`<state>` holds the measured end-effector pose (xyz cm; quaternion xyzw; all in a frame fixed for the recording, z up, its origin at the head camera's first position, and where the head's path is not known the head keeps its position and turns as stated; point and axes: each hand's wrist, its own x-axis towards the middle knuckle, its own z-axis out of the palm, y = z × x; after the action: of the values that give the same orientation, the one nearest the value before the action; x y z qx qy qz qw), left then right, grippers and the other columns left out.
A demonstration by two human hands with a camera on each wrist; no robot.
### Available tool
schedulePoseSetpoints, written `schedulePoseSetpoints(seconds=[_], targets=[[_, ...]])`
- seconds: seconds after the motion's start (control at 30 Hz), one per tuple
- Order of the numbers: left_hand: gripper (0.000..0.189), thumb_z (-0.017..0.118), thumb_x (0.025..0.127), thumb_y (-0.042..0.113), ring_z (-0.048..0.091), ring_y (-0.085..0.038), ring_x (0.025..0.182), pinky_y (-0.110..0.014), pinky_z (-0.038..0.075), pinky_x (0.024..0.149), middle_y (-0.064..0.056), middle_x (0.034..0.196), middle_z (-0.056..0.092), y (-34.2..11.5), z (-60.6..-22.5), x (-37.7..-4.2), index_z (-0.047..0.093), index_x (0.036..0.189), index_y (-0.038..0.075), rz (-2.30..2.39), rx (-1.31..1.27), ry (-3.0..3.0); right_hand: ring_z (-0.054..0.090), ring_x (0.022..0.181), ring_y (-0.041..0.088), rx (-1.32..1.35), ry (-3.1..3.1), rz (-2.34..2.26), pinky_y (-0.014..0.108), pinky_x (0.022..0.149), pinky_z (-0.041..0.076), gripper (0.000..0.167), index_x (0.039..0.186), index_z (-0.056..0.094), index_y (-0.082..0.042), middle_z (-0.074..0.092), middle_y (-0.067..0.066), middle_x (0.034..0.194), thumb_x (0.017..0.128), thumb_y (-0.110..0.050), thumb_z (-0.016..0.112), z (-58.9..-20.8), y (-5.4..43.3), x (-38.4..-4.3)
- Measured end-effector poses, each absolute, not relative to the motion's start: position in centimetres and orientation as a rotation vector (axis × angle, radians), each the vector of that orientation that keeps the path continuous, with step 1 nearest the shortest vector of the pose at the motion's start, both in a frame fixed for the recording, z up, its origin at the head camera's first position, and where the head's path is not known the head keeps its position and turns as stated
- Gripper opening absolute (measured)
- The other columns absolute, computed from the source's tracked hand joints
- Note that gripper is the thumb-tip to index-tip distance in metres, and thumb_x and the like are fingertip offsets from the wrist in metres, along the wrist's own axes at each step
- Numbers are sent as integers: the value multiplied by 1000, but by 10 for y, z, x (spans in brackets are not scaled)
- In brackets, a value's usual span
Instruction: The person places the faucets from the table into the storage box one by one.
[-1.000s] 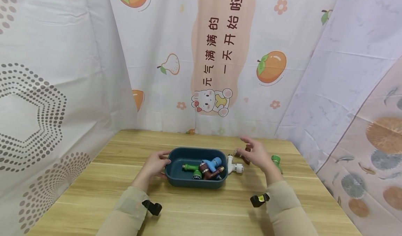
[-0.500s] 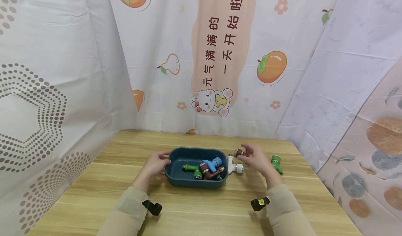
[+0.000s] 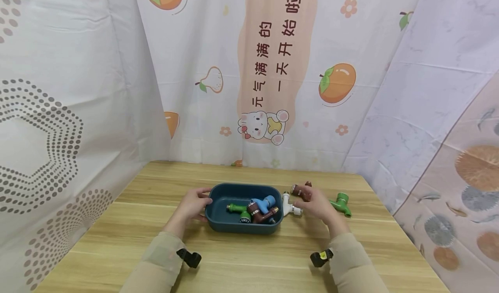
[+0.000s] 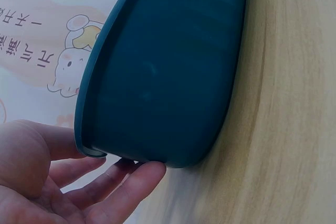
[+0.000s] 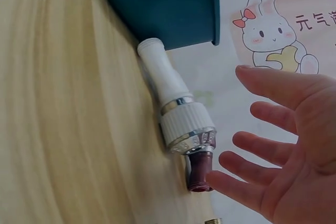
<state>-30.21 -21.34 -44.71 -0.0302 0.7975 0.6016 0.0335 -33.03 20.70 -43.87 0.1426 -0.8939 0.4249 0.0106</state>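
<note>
My left hand holds the left end of a dark teal tray, thumb over the rim and fingers against the outer wall. Inside the tray's right half lie a green tap, a brown tap and a blue tap. A white tap rests on the table against the tray's right end. Over its knob hovers my right hand, fingers spread and holding nothing, as the right wrist view confirms. Just behind that hand another brown tap is partly covered by it.
Another green tap lies right of my right hand on the wooden table. A printed curtain hangs along the table's back edge, with more cloth at both sides.
My right hand has drawn back from the loose brown tap toward the white tap's knob, uncovering more of the brown tap. The left hand and tray stay put.
</note>
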Motion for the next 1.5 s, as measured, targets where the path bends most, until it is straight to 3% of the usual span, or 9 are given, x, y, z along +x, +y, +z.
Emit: schedulePoseSetpoints(seconds=[0.33,0.57,0.87,1.2,1.5], targets=[[46,60,99,3,66,-39,102,-47,61,56,-26,129,59,-214,-447,-302,56,144,5,1854,-86,2455,55,122,47,409,-2845,1274,58,100,48,63,143,55,2,57,31,135,88,-16,81,-447,202,-330],[46,59,99,3,67,-37,100,-47,61,57,-25,129,59,-213,-447,-301,56,145,6,1844,-97,2459,60,102,32,371,-2875,1209,48,86,53,65,139,59,0,65,21,116,83,-19,85,-453,201,-331],[45,59,99,3,67,-36,100,-47,61,57,-25,130,59,-213,-448,-302,56,145,6,1844,-98,2455,62,114,39,385,-2875,1222,53,94,53,64,138,60,0,62,27,130,83,-18,85,-459,202,-332],[46,58,100,3,66,-38,101,-47,61,56,-25,129,59,-214,-447,-302,55,146,6,1848,-91,2457,64,108,38,439,-2905,1137,55,92,53,54,131,66,-5,63,25,127,82,-19,85,-460,196,-333],[45,58,99,2,66,-40,104,-48,61,56,-26,129,60,-214,-446,-300,56,144,5,1851,-76,2456,64,104,34,420,-2929,1121,54,90,53,53,129,68,-5,66,19,123,80,-11,85,-463,195,-333]])
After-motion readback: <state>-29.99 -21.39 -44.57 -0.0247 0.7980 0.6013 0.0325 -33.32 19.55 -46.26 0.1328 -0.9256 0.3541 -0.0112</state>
